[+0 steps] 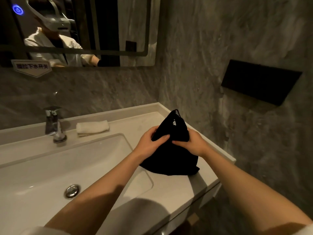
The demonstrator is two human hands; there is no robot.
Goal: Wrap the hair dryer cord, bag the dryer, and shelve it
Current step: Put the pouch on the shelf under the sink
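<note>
A black cloth bag (171, 160) stands on the white counter (199, 182) to the right of the basin. Its top is gathered into a peak with a thin drawstring loop. My left hand (149, 143) pinches the bag's neck from the left. My right hand (191, 141) grips the same neck from the right. The hair dryer and its cord are hidden; I cannot tell whether they are inside the bag.
A white sink basin (50, 167) with a chrome drain (72, 190) lies to the left. A chrome faucet (54, 124) and a folded white towel (92, 127) sit behind it. A mirror (76, 31) hangs above. A dark recessed wall shelf (259, 80) is at right.
</note>
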